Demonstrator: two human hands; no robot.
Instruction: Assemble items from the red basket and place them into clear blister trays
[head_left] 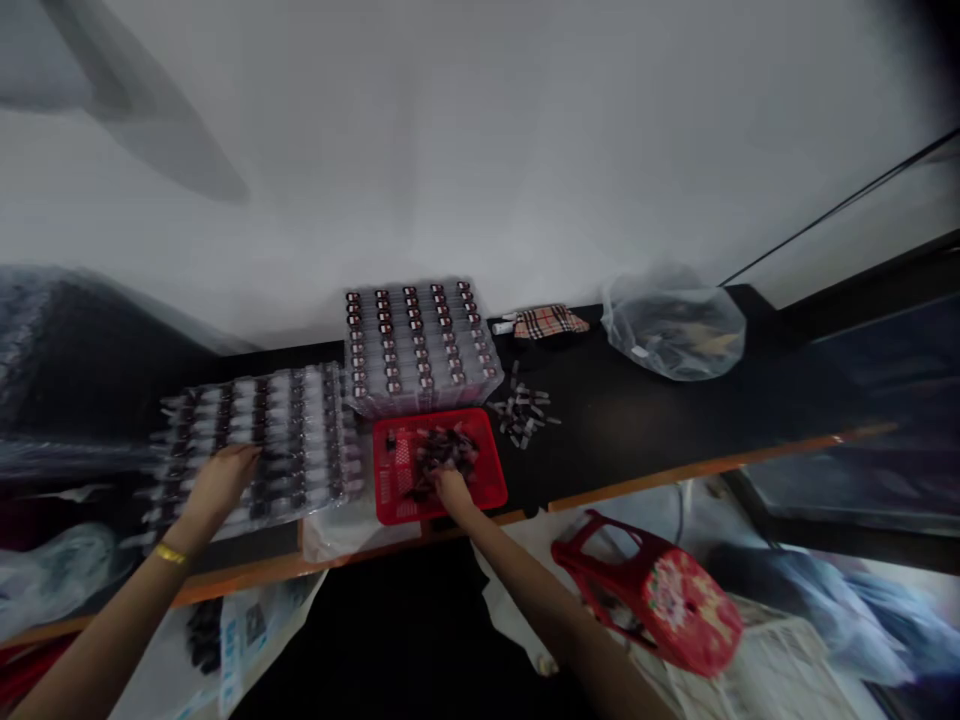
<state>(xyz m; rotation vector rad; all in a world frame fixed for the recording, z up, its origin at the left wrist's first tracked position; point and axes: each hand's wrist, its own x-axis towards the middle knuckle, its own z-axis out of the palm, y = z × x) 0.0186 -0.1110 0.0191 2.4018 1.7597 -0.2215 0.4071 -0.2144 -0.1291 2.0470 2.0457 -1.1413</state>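
My left hand [223, 482], with a yellow band at the wrist, is over a clear plastic tray [319, 388] holding rows of small pale and dark pieces. Its fingers are pinched together at one of the rows; what is between them is too small to name. My right hand [454, 490] reaches into a red plastic basket [491, 472]. Its fingers are closed at a heap of small dark pieces [450, 447], and their tips are partly hidden there. Behind the basket stands a stack of clear trays [420, 345] with rows of dark-capped small items.
Loose small clear and dark pieces [525, 408] lie on the black table [615, 430], right of the basket. Farther back are a checked cloth pouch [551, 321] and a clear plastic bag [675, 330]. A red patterned stool [686, 605] stands below the table's front edge.
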